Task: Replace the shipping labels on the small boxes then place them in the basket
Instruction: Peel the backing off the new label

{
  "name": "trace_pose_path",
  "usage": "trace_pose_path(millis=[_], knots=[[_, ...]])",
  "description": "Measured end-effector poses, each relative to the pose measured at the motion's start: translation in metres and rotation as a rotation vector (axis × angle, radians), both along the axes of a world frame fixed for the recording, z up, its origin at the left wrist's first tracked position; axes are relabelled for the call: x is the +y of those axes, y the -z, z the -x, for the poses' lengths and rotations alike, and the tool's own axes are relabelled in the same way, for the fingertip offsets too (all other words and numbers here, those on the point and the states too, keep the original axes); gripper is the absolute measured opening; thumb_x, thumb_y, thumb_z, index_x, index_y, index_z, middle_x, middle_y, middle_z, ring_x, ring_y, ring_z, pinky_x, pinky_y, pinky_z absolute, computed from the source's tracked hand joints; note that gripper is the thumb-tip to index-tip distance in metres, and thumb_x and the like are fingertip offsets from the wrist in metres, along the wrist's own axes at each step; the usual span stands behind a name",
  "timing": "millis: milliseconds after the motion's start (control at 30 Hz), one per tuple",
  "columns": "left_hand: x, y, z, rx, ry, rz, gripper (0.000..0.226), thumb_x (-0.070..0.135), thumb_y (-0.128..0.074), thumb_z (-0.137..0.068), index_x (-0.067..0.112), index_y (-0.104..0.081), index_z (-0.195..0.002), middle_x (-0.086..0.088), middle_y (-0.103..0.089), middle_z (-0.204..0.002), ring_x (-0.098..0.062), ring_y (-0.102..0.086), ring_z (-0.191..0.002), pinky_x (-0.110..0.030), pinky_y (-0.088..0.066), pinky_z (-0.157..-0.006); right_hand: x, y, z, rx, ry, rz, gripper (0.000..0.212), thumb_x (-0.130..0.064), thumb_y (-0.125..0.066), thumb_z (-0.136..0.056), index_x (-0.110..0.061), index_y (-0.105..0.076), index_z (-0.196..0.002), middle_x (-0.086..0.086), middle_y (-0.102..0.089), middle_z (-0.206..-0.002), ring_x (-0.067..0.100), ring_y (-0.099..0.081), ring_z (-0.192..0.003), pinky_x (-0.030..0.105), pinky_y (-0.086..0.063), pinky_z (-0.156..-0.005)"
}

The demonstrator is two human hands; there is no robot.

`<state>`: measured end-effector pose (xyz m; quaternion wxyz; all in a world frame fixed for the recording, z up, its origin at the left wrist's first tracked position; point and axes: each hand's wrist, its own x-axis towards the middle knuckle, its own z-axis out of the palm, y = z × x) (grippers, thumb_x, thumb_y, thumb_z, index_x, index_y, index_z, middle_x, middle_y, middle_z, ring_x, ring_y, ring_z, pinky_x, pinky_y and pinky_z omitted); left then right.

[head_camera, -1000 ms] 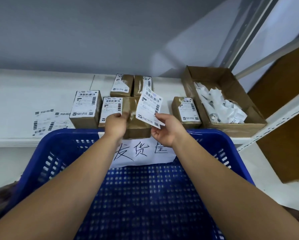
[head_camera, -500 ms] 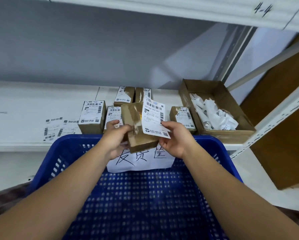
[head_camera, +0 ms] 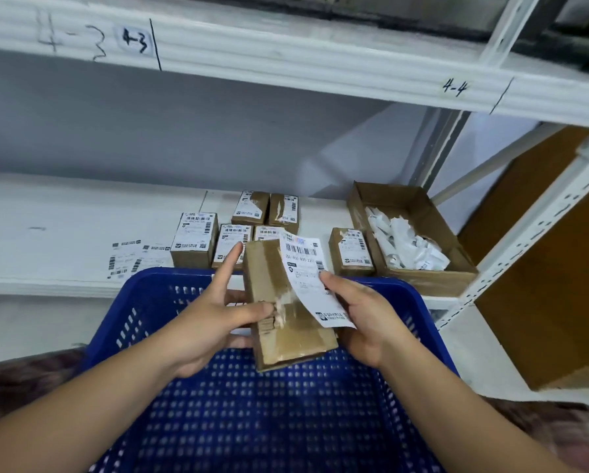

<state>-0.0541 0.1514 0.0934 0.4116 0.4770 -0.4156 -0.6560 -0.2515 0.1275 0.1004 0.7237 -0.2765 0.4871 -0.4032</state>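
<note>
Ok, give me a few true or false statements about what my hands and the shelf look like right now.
1. The left hand holds a small box over the basket. True.
2. The right hand is empty. False: the right hand pinches a label lying against that box.
3. The basket is red. False: it is blue.
4. The cardboard tray on the shelf holds crumpled white paper. True.
5. Loose labels lie right of the tray. False: the loose labels lie at the left, beside the shelved boxes.
</note>
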Motion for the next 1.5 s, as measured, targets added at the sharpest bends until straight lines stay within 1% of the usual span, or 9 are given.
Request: trace_pose_path(millis=[100,233,400,567,700,867,1100,1233,1500], knots=[[0.0,0.004,0.0,0.027,-0.01,0.0,0.093,0.009,-0.072,-0.067,0.064,-0.03,-0.129,-0.016,-0.057,-0.122,-0.027,-0.068,-0.097,-0.047,-0.057,-0.077,0.006,0.001,0.003,0.038,0.009,0.036,0.016,-0.018,-0.064,-0.089,-0.006,-0.073,-0.092,0.015,-0.075,-0.096,0.022,-0.073,-0.073,0.037,-0.052,-0.079],[-0.002,0.015,0.004,0.029,-0.044,0.005,0.075,0.007,-0.064,-0.083,0.057,-0.036,-0.131,-0.011,-0.064,-0.116,-0.021,-0.069,-0.096,-0.042,-0.057,-0.073,0.009,0.004,0.007,0.081,-0.007,0.081,0.019,-0.015,-0.059,-0.094,-0.003,-0.071,-0.101,0.015,-0.075,-0.101,0.027,-0.073,-0.089,0.037,-0.055,-0.083],[-0.005,0.027,0.008,0.037,-0.058,-0.003,0.052,0.023,-0.055,-0.091,0.061,-0.041,-0.123,-0.004,-0.066,-0.119,-0.019,-0.063,-0.109,-0.048,-0.052,-0.085,0.011,0.015,0.003,0.165,-0.043,0.081,0.021,-0.014,-0.06,-0.094,0.001,-0.072,-0.102,0.015,-0.075,-0.1,0.029,-0.073,-0.092,0.037,-0.059,-0.081],[-0.005,0.03,0.013,0.04,-0.084,0.008,0.056,0.014,-0.049,-0.095,0.061,-0.037,-0.124,-0.002,-0.067,-0.117,-0.014,-0.063,-0.105,-0.036,-0.054,-0.073,0.009,0.017,0.001,0.279,0.006,0.152,0.019,-0.015,-0.061,-0.094,-0.001,-0.073,-0.091,0.011,-0.076,-0.093,0.027,-0.074,-0.088,0.036,-0.059,-0.079],[-0.004,0.032,0.016,0.029,-0.086,0.034,0.06,0.012,-0.046,-0.097,0.063,-0.032,-0.125,0.002,-0.062,-0.124,-0.009,-0.058,-0.109,-0.03,-0.05,-0.078,0.009,0.019,0.0,0.304,0.004,0.171,0.02,-0.015,-0.061,-0.095,0.001,-0.073,-0.092,0.01,-0.076,-0.093,0.026,-0.074,-0.087,0.037,-0.059,-0.08],[-0.001,0.033,0.017,0.019,-0.066,0.071,0.058,0.018,-0.045,-0.096,0.068,-0.029,-0.12,0.009,-0.058,-0.129,-0.011,-0.05,-0.123,-0.042,-0.038,-0.106,0.011,0.019,0.001,0.323,0.003,0.185,0.02,-0.015,-0.06,-0.095,-0.002,-0.074,-0.087,0.008,-0.077,-0.091,0.022,-0.074,-0.085,0.03,-0.059,-0.075],[0.001,0.035,0.021,0.033,-0.075,0.08,0.056,0.018,-0.042,-0.097,0.068,-0.03,-0.118,0.01,-0.055,-0.132,-0.013,-0.052,-0.122,-0.039,-0.042,-0.104,0.009,0.017,0.003,0.325,0.005,0.198,0.02,-0.016,-0.06,-0.095,-0.001,-0.073,-0.089,0.007,-0.077,-0.091,0.022,-0.074,-0.085,0.028,-0.058,-0.071],[0.002,0.035,0.022,0.039,-0.073,0.077,0.058,0.015,-0.043,-0.097,0.068,-0.032,-0.118,0.011,-0.053,-0.134,-0.015,-0.049,-0.125,-0.047,-0.035,-0.109,0.01,0.02,0.002,0.359,-0.009,0.201,0.021,-0.016,-0.061,-0.095,-0.002,-0.074,-0.087,0.009,-0.077,-0.089,0.024,-0.074,-0.085,0.034,-0.058,-0.079],[0.002,0.04,0.02,0.064,-0.088,0.078,0.057,0.016,-0.043,-0.097,0.068,-0.033,-0.117,0.008,-0.052,-0.138,-0.018,-0.045,-0.13,-0.049,-0.031,-0.112,0.012,0.021,-0.001,0.363,0.024,0.194,0.017,-0.011,-0.063,-0.093,-0.001,-0.075,-0.087,0.011,-0.076,-0.088,0.028,-0.074,-0.086,0.04,-0.058,-0.085]])
